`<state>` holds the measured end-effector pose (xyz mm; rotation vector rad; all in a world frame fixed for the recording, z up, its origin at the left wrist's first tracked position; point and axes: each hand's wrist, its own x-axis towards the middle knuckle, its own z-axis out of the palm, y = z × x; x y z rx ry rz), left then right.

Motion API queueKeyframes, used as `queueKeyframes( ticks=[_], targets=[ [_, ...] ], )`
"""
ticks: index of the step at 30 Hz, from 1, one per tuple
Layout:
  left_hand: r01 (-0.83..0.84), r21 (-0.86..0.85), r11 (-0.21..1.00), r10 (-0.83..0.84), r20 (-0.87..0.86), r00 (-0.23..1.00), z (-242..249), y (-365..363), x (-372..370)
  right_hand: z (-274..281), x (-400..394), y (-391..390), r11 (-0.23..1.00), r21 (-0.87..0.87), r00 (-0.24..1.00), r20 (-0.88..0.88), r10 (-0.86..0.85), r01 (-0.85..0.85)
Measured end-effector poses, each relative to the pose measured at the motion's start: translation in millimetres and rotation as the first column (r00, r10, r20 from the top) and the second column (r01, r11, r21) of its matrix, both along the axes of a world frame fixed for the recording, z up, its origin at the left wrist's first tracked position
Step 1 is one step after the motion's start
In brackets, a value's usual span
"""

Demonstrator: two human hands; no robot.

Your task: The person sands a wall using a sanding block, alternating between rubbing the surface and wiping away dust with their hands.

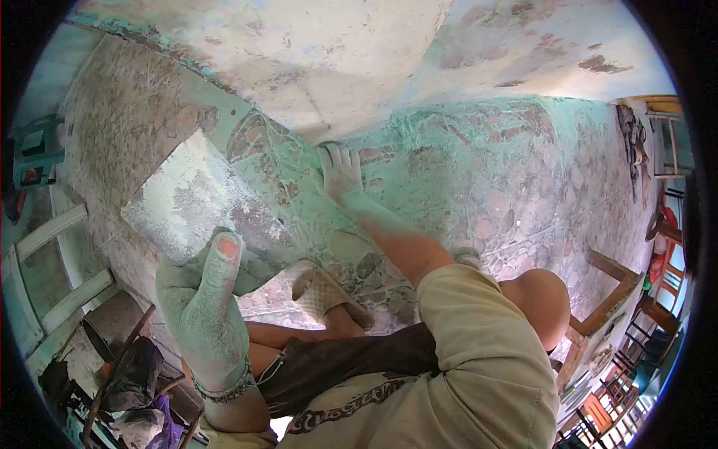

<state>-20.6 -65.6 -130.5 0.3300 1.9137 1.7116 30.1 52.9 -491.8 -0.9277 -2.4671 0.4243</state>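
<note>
A flat, roughly square sheet (196,198), whitish with grey worn patches, is held up at the left by my left hand (209,295). The thumb presses on its near edge, and the other fingers are hidden behind it. My right hand (340,170) reaches forward to the foot of the pale wall (321,60). Its fingers are spread and rest on the powdery green floor (419,179), with nothing visible in them. Greenish dust coats both hands.
Wooden frames (56,232) stand at the left, above bags (134,374) and a bucket-like container (112,325). A wooden frame (606,292) and stacked chairs (636,359) are at the right. My slippered foot (329,295) is below the sheet.
</note>
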Motion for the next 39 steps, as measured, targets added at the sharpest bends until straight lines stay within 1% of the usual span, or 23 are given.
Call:
queueKeyframes(
  ticks=[2,5,7,8,9,10,11,12,14,15,18,19,20,21,23,24,26,27,29,32,35,38,39],
  targets=[
    [0.025,-0.005,1.000,-0.025,-0.017,1.000,5,6,5,1,0,7,0.997,-0.013,0.997,0.029,0.074,-0.073],
    [0.250,-0.189,0.950,-0.249,0.029,0.968,-12,-3,-8,6,6,15,0.991,0.054,0.989,-0.083,0.126,-0.122],
    [0.319,-0.183,0.930,-0.310,0.076,0.948,-39,9,-6,16,19,28,0.992,-0.011,0.969,-0.217,0.122,-0.127],
    [0.323,-0.124,0.938,-0.299,0.176,0.938,-54,16,0,24,26,36,0.989,-0.042,0.952,-0.280,0.122,-0.139],
    [0.318,-0.064,0.946,-0.290,0.273,0.917,-75,24,6,36,31,41,0.923,-0.383,0.954,-0.288,-0.087,-0.032],
    [0.381,-0.035,0.924,-0.355,0.294,0.887,-109,30,6,51,35,46,0.733,-0.678,0.934,-0.219,-0.281,0.061],
    [0.437,-0.004,0.899,-0.414,0.312,0.855,-157,33,7,60,40,49,0.443,-0.887,0.898,-0.084,-0.433,0.131],
    [0.422,0.001,0.907,-0.411,0.232,0.882,-239,36,12,62,46,52,0.308,-0.950,0.852,-0.202,-0.482,-0.052],
    [0.438,0.009,0.899,-0.428,0.234,0.873,-281,55,23,63,61,59,0.041,-0.901,0.694,-0.362,-0.623,-0.433],
    [0.466,0.015,0.885,-0.446,0.317,0.837,-268,66,28,69,66,60,0.090,-0.921,0.730,-0.356,-0.583,-0.378],
    [0.437,-0.126,0.891,-0.408,0.201,0.890,-321,81,48,70,87,66,0.270,-0.942,0.785,-0.317,-0.532,-0.198],
    [0.308,-0.286,0.907,-0.320,0.006,0.947,-330,79,54,58,98,70,0.335,-0.934,0.785,-0.297,-0.544,-0.122],
    [0.146,-0.409,0.901,-0.246,-0.202,0.948,-329,75,62,57,107,73,0.396,-0.917,0.783,-0.277,-0.557,-0.042],
    [-0.042,-0.487,0.872,-0.184,-0.408,0.894,-328,74,68,57,116,76,0.371,-0.929,0.738,-0.250,-0.627,0.001],
    [-0.204,-0.571,0.795,-0.247,-0.612,0.751,-327,81,57,66,128,93,0.342,-0.937,0.668,-0.210,-0.714,0.070],
    [-0.297,-0.589,0.752,-0.285,-0.697,0.658,-326,88,44,72,126,100,0.346,-0.938,0.603,-0.258,-0.755,0.031],
    [-0.207,-0.660,0.722,-0.320,-0.584,0.746,-328,102,27,81,127,103,0.341,-0.939,0.482,-0.317,-0.817,-0.039],
    [-0.151,-0.689,0.708,-0.346,-0.525,0.778,-329,107,22,82,129,105,0.362,-0.931,0.509,-0.328,-0.796,-0.034],
    [-0.196,-0.723,0.663,-0.341,-0.524,0.781,-333,112,23,84,132,106,0.396,-0.918,0.554,-0.347,-0.757,-0.032],
    [-0.248,-0.691,0.679,-0.276,-0.553,0.786,-342,119,17,81,144,103,0.562,-0.823,0.693,-0.358,-0.626,0.083],
    [-0.294,-0.672,0.679,-0.241,-0.583,0.776,-353,121,18,69,153,98,0.478,-0.879,0.658,-0.358,-0.662,0.002],
    [-0.323,-0.689,0.649,-0.269,-0.605,0.749,-353,113,18,67,154,95,0.367,-0.930,0.628,-0.281,-0.725,0.007],
    [-0.329,-0.693,0.642,-0.280,-0.611,0.740,-350,113,18,67,153,97,0.395,-0.918,0.642,-0.288,-0.711,0.025]
  ],
)
